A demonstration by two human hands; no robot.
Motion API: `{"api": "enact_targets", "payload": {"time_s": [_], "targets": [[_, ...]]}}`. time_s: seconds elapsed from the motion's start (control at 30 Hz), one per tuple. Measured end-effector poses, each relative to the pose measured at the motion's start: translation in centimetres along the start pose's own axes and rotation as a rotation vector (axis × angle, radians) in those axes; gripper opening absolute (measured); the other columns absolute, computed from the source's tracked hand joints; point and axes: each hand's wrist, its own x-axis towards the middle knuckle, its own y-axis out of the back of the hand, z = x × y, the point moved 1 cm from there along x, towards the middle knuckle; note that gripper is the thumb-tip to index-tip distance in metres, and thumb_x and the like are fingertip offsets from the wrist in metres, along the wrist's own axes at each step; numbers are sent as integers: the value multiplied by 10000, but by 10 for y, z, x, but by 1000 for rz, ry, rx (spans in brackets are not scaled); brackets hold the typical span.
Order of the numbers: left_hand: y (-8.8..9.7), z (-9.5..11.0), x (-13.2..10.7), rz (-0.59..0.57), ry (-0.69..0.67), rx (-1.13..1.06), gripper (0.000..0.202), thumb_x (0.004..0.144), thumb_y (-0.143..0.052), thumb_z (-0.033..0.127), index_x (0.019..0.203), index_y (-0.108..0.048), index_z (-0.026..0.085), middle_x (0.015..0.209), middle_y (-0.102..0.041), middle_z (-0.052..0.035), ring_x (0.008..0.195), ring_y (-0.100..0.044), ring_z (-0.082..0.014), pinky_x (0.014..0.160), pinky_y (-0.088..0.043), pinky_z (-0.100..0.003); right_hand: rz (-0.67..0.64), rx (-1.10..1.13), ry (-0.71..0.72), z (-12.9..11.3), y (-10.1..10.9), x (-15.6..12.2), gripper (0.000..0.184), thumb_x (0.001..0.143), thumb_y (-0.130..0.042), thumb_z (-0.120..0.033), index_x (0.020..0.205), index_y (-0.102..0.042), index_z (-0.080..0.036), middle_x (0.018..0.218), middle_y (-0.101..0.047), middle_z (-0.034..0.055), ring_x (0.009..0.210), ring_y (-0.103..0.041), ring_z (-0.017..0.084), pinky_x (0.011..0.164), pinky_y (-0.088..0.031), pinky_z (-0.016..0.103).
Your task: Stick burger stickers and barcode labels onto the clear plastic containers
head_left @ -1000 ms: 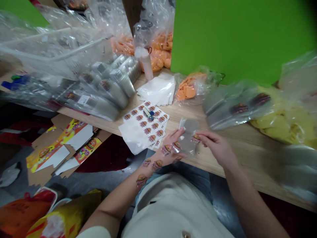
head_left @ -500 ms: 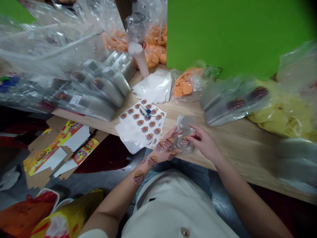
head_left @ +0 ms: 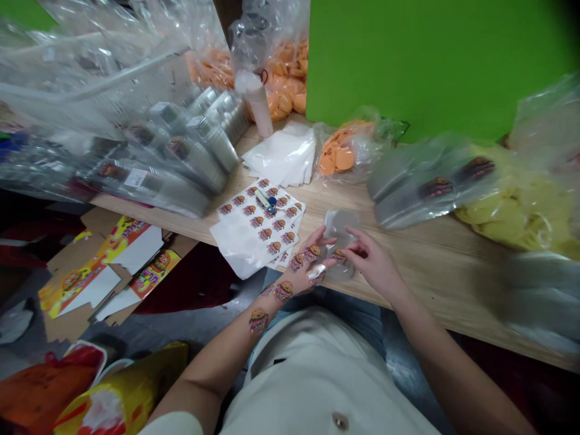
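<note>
My left hand (head_left: 301, 267) is over the table's front edge, with several burger stickers (head_left: 284, 290) stuck on its fingers, back and wrist. Its fingers hold the left side of a clear plastic piece (head_left: 341, 244), possibly a small bag. My right hand (head_left: 374, 261) comes in from the right, its fingertips on a burger sticker (head_left: 339, 256) lying on that plastic. A sticker sheet (head_left: 260, 225) with rows of burger stickers lies just beyond my left hand, and a small key-like metal and blue item (head_left: 266, 202) rests on it.
The light wooden table (head_left: 408, 266) holds a stack of white sheets (head_left: 281, 154), plastic bags of orange discs (head_left: 342, 158) and yellow pieces (head_left: 512, 211), and bagged metal tins (head_left: 181, 151). A green panel (head_left: 430, 60) stands behind. Flattened printed cartons (head_left: 104, 272) lie on the floor at left.
The plastic piece and its sticker have shifted left, towards my left hand, and my hands are closer together. The view has tilted slightly.
</note>
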Motion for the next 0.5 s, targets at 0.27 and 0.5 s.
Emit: {"api": "enact_targets", "payload": {"time_s": [0.27, 0.5], "targets": [[1, 1, 6, 91, 38, -15, 698, 761, -635, 277, 1363, -286, 243, 1212, -546, -85, 1158, -482, -216, 1029, -327, -428, 226, -556, 374, -3, 11, -16, 762, 753, -600, -419, 1390, -256, -180, 1258, -482, 146, 1161, -434, 299, 962, -370, 485], [31, 16, 2, 329, 348, -260, 537, 762, -624, 303, 1258, -430, 238, 999, -615, -70, 902, -606, -177, 798, -477, -349, 108, -324, 393, -16, 4, -16, 779, 753, -638, -344, 1393, -205, -247, 1266, -516, 83, 1157, -464, 245, 975, -378, 447]]}}
